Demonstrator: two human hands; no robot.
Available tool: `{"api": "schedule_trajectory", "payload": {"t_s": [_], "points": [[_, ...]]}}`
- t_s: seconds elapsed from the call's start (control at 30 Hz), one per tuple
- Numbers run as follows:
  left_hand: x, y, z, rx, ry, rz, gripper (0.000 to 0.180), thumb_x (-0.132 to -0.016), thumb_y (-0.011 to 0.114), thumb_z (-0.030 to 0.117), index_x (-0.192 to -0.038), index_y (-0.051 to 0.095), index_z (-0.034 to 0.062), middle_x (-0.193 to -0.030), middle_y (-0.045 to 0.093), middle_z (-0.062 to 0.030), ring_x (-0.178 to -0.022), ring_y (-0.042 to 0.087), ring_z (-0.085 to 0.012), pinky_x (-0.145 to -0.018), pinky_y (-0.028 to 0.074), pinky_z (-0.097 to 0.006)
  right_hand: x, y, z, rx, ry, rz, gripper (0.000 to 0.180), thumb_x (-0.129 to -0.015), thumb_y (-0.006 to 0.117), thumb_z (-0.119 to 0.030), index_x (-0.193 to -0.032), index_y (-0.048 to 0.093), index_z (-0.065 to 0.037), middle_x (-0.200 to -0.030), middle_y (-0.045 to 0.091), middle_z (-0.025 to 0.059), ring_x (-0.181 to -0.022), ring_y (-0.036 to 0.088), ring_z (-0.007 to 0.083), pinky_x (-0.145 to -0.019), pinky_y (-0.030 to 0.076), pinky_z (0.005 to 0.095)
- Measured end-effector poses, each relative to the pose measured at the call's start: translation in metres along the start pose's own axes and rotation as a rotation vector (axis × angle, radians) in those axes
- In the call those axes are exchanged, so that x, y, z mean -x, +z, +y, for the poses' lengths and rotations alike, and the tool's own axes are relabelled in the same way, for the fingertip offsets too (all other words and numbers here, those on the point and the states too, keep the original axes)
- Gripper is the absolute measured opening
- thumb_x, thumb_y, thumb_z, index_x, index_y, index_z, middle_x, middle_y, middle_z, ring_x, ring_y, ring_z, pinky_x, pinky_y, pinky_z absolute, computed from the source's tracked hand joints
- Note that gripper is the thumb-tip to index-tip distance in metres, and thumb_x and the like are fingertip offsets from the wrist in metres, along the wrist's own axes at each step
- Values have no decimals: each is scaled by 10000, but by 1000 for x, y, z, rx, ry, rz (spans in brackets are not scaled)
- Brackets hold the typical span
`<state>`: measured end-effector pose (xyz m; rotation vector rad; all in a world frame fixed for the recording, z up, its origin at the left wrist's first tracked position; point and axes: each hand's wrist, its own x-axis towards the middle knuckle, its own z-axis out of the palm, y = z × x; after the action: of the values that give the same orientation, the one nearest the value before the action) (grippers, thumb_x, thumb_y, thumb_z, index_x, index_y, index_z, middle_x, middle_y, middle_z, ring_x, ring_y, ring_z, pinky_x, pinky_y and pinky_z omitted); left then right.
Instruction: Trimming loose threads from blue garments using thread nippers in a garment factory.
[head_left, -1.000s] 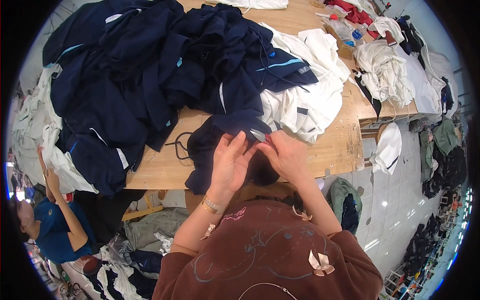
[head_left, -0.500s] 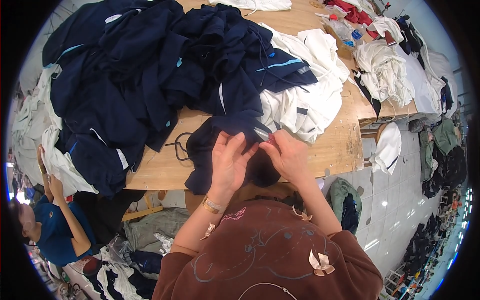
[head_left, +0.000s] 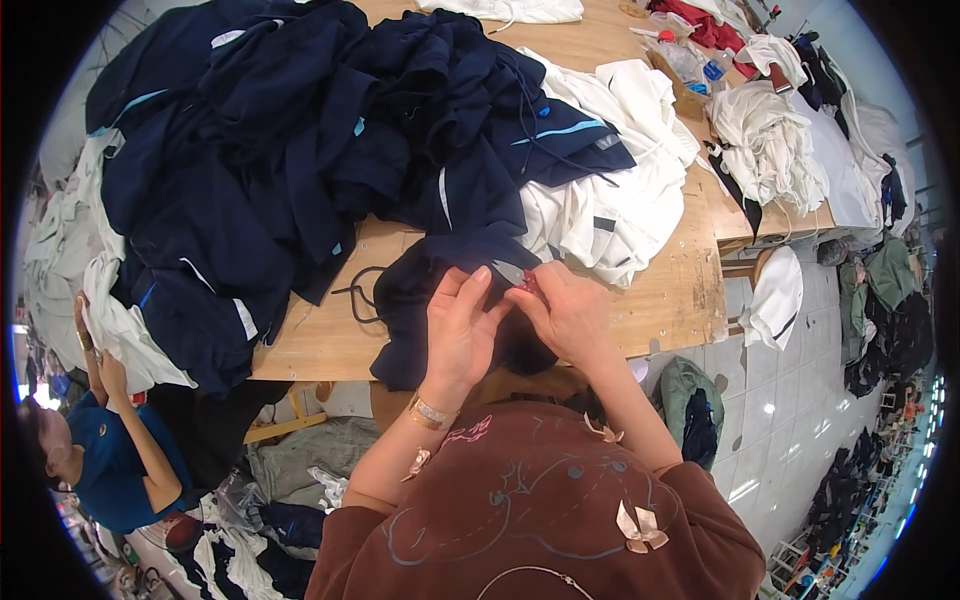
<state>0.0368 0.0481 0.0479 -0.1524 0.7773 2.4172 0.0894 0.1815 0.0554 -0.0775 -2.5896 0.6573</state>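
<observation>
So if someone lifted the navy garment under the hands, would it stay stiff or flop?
The navy garment would probably flop, since it lies in soft folds. The dark cord beside it likely bends easily too, given its loose curl.

The front garment (head_left: 400,330) is dark navy. The snips (head_left: 511,273) show red handles, silver-grey blades. The garment pile (head_left: 270,130): navy, light-blue and white trims. The person's shirt (head_left: 560,515): brown, grey line drawing.

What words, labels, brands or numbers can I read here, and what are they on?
Brown short-sleeved shirt with line drawings: pink lettering, too small and warped to read.
Co-worker's blue short-sleeved shirt: small mark, too blurred to read.
No other legible text.
</observation>
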Motion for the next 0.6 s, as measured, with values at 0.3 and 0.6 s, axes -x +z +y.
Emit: {"api": "schedule_trajectory", "payload": {"t_s": [0.3, 0.6], "points": [[0, -2, -3, 6, 32, -11, 75, -860, 583, 62, -930, 554, 62, -969, 617, -63, -915, 581, -154, -851, 463, -365, -2, 0, 0, 31, -13, 0, 341, -829, 587, -390, -722, 506, -77, -655, 528, 56, -502, 536, 254, -424, 382, 334], [-1, -4, -3, -35, 103, -15, 121, -849, 580, 10, -966, 561, 36, -953, 617, -63, -900, 589, -149, -860, 469, -318, -2, -2, 0, -16, -28, 5, 335, -823, 597, -383, -735, 515, -71, -652, 520, 58, -503, 536, 251, -428, 383, 333]]}}
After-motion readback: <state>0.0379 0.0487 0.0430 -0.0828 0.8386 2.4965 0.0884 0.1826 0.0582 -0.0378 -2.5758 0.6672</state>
